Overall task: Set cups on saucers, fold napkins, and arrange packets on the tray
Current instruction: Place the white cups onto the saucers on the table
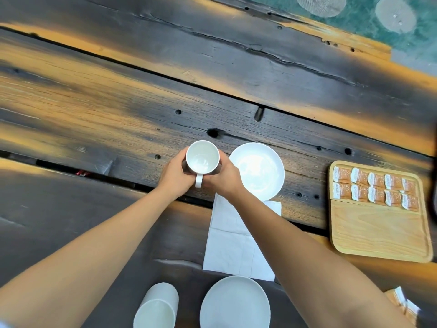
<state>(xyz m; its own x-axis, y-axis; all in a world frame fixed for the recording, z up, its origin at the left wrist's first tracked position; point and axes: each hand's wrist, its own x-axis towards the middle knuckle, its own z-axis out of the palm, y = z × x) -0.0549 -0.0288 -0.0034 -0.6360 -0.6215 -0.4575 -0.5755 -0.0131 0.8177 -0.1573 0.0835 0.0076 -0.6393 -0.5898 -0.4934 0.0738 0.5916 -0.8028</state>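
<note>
A white cup (202,158) is held upright between both hands, its handle pointing toward me. My left hand (175,175) grips its left side and my right hand (221,177) its right side. Just right of it lies an empty white saucer (259,170). An unfolded white napkin (234,242) lies under my right forearm. Near the bottom edge stand a second white cup (157,306) and a second saucer (234,304). At the right, a wooden tray (378,233) carries two rows of orange packets (376,188).
The surface is a dark, weathered plank table (118,102) with gaps and knot holes. A few loose orange packets (402,301) lie at the bottom right. A teal patterned floor (378,24) shows beyond the far table edge.
</note>
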